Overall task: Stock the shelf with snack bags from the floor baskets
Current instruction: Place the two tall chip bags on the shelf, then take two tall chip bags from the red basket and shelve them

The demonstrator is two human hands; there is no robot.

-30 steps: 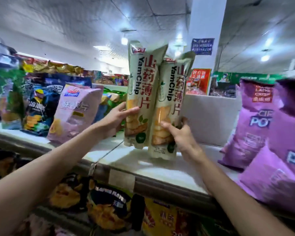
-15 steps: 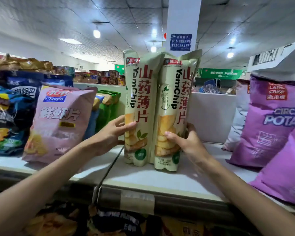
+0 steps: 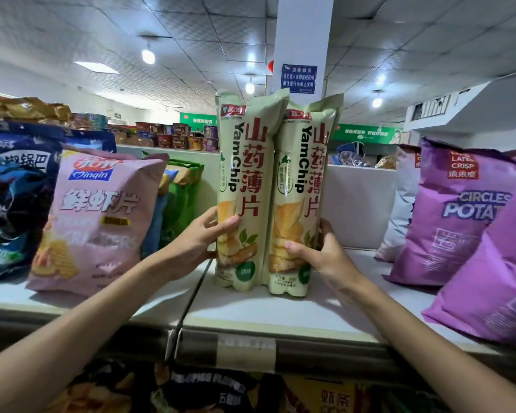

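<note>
Two tall pale-green YamChip bags stand upright side by side on the white top shelf (image 3: 268,311). My left hand (image 3: 198,242) grips the left YamChip bag (image 3: 245,174) low on its left side. My right hand (image 3: 325,257) holds the right YamChip bag (image 3: 304,180) near its bottom, thumb across the front. Both bags rest with their bases on the shelf, touching each other.
A pink Qinqin shrimp-chip bag (image 3: 99,222) leans to the left, with dark blue bags (image 3: 15,189) and green bags (image 3: 182,198) around it. Purple potato-crisp bags (image 3: 465,213) stand at the right. A white divider wall (image 3: 358,204) backs the shelf. More snack bags (image 3: 209,391) fill the shelf below.
The two YamChip bags came down from tilted in the air to upright on the shelf, and both hands stay on them. The view has shifted closer and more level.
</note>
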